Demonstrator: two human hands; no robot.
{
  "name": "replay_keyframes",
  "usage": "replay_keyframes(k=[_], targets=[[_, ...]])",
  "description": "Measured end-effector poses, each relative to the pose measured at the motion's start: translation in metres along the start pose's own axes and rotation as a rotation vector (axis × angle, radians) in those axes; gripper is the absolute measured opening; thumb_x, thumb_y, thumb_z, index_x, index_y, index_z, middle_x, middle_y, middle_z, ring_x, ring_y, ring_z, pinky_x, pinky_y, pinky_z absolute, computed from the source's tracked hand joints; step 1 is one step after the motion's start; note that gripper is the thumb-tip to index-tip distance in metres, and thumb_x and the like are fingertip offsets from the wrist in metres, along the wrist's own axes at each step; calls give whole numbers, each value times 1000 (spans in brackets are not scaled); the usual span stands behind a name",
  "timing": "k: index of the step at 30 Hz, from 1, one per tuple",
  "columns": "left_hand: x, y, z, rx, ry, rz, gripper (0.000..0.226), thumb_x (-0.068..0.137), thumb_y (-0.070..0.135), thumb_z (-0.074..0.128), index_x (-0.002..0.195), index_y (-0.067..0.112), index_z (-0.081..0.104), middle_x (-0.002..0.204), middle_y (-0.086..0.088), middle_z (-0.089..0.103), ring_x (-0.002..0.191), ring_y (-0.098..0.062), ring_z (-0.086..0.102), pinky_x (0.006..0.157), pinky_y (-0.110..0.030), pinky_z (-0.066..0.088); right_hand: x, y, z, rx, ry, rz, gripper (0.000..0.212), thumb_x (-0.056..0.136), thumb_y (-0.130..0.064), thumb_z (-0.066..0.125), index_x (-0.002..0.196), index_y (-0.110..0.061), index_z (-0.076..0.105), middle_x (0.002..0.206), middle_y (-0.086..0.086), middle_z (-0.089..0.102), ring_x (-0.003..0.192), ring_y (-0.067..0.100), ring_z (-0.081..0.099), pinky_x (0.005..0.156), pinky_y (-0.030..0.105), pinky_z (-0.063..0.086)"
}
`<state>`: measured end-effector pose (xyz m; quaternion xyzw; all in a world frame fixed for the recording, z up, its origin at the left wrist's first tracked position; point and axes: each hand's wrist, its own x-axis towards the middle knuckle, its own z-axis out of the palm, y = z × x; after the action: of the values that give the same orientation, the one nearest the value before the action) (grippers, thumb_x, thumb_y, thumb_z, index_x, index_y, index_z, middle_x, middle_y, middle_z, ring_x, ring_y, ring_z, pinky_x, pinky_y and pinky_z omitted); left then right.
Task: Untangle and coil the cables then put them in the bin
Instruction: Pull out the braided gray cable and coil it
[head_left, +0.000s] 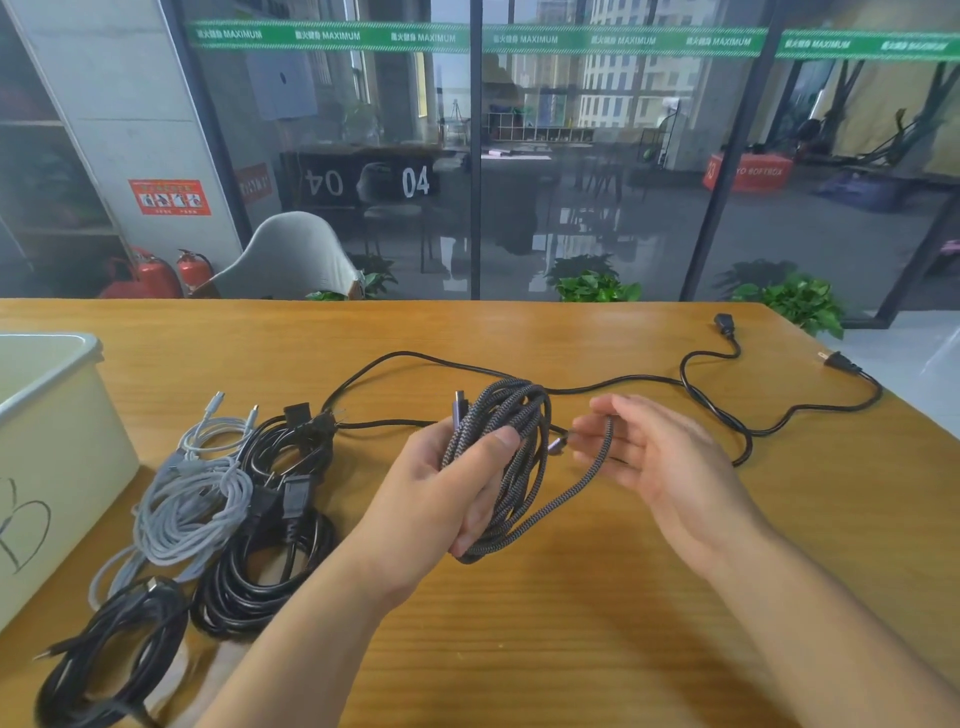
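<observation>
My left hand (441, 483) grips a coiled grey braided cable (511, 441) above the table's middle, thumb across the loops. My right hand (660, 452) holds that cable's free end near its purple plug between the fingertips, just right of the coil. A loose black power cable (717, 410) lies uncoiled across the table behind, its plugs at the far right. On the left lie a coiled grey cable (192, 509), a coiled black power cable (270, 566) and another black coil (109, 660). The white bin (52, 441) stands at the left edge.
The wooden table (571, 623) ends at a far edge near a glass wall. A grey chair (291, 260) and green plants (597, 286) stand beyond it. Bare wood lies in front of and to the right of my hands.
</observation>
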<state>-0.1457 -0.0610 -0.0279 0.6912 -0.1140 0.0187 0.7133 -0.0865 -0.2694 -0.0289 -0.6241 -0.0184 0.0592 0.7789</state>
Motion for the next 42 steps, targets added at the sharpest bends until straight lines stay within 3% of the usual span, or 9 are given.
replay_keyframes(k=[7,11,16,19,22,25,30,34,42], targets=[[-4,5,10,103,-149,13,37,98,31,56,62,33,53,45,-8,37,40,-21,28,46,-29,31,13,6,-10,359,-7,281,28,103,-1,54,130,6,56,97,15,75,72,18,71,65,32,63],[-5,5,12,112,-198,15,39,99,31,56,60,32,55,43,-7,37,40,-21,27,47,-29,30,17,11,-14,261,-11,343,11,103,-15,59,102,-5,59,71,0,60,46,6,35,38,17,26],[-4,4,9,82,-227,8,53,102,28,52,50,19,41,38,-4,34,39,-20,26,51,-23,32,13,18,-7,-277,-50,150,26,109,-25,51,90,-14,65,66,-6,48,48,4,33,41,18,26],[-3,3,8,61,-256,-16,57,102,28,51,49,12,36,38,-3,31,37,-19,25,50,-23,31,5,20,7,-367,98,-184,38,112,-31,42,89,-11,63,65,-7,48,54,8,41,48,24,34],[-6,2,8,46,-313,-43,54,102,27,53,55,5,37,42,-4,32,37,-19,25,48,-22,31,-3,18,18,-279,119,-415,40,114,-29,35,85,-11,55,87,-1,73,83,14,68,79,29,56],[-7,0,11,35,-362,-64,49,101,26,56,62,2,41,44,-4,34,36,-17,26,46,-22,30,-7,16,22,-77,-38,-364,37,114,-27,32,88,-6,48,105,14,76,104,30,74,92,43,58],[-5,2,8,-14,-413,-84,45,100,22,54,55,23,60,41,4,35,34,-13,26,42,-24,24,-14,11,23,170,-288,-100,32,111,-27,36,88,-7,46,105,23,75,93,36,74,76,37,61],[-4,1,6,-50,-397,-118,21,93,34,64,77,21,67,43,1,36,33,-12,26,41,-24,21,-13,13,24,149,-241,-73,32,108,-30,42,84,-9,48,92,16,74,80,34,68,65,36,60],[2,-3,2,-98,-166,-47,27,81,33,78,87,13,61,46,-3,33,33,-13,23,39,-19,22,-8,22,30,147,-106,-45,34,107,-35,49,81,-17,62,77,0,55,75,20,53,71,35,40]])
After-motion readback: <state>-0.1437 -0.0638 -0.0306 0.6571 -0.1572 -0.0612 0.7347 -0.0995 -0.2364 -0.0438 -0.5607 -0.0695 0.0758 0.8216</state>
